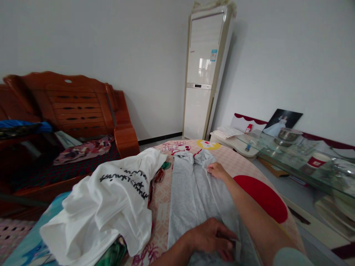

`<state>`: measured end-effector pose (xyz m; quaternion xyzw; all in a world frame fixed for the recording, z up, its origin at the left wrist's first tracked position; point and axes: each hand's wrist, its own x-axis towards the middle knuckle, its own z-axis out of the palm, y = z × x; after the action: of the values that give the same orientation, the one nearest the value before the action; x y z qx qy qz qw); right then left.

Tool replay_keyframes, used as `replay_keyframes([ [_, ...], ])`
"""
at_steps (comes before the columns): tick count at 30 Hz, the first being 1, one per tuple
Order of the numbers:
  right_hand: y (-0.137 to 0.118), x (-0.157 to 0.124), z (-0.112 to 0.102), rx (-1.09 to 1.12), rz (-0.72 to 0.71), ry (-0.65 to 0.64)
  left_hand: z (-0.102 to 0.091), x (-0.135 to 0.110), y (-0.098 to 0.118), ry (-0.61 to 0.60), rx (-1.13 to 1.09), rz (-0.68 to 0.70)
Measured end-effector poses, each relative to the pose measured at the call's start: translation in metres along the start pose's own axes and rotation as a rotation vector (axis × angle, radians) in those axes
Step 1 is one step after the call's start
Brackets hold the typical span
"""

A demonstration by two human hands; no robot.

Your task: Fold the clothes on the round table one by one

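Observation:
A light grey garment (184, 188) lies lengthwise on the round table, with two gathered ends at its far side. Whether it is trousers or a top, I cannot tell. My right hand (216, 170) reaches across to its far right part and pinches the fabric edge there. Closer to me, my left hand (212, 238) is curled over the near part, with a fold of grey cloth between its fingers. Left of it, a white T-shirt (111, 199) with black lettering lies rumpled on top of other clothes, green cloth (113, 253) showing beneath.
The pink patterned tablecloth (230, 160) has a red round print. A wooden sofa (80, 107) with cloth on its seat stands at left, a tall air conditioner (199, 74) in the corner. To the right, a glass-topped stand (280, 159) bears a metal bowl (288, 135) and a paper cup (317, 160).

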<state>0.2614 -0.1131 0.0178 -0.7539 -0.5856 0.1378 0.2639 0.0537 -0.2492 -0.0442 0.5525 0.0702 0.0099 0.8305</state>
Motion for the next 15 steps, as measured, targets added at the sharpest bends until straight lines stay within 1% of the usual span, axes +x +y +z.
replay_keyframes([
  [2, 0.001, -0.01, 0.005, 0.073, 0.001, -0.04, -0.001, -0.004, 0.007, -0.027, -0.063, -0.022],
  [4, 0.004, -0.02, 0.002, 0.136, 0.013, -0.043, -0.002, -0.007, 0.014, -0.04, -0.086, -0.035],
  [6, 0.011, -0.033, -0.008, 0.176, 0.027, -0.026, -0.003, -0.01, 0.02, -0.042, -0.07, -0.063],
  [8, 0.018, -0.052, -0.023, 0.192, 0.044, -0.001, -0.004, -0.011, 0.023, -0.039, -0.036, -0.1],
  [11, 0.026, -0.096, -0.041, 0.218, 0.057, 0.045, -0.007, -0.012, 0.024, -0.036, 0.034, -0.132],
  [12, 0.027, -0.114, -0.044, 0.229, 0.055, 0.06, -0.01, -0.011, 0.024, -0.013, 0.059, -0.119],
  [13, 0.026, -0.134, -0.045, 0.232, 0.048, 0.077, -0.014, -0.01, 0.025, 0.035, 0.082, -0.089],
  [14, 0.025, -0.154, -0.043, 0.237, 0.037, 0.104, -0.02, -0.007, 0.027, 0.113, 0.105, -0.047],
  [15, 0.023, -0.175, -0.039, 0.237, 0.03, 0.114, -0.028, -0.004, 0.03, 0.223, 0.13, 0.005],
])
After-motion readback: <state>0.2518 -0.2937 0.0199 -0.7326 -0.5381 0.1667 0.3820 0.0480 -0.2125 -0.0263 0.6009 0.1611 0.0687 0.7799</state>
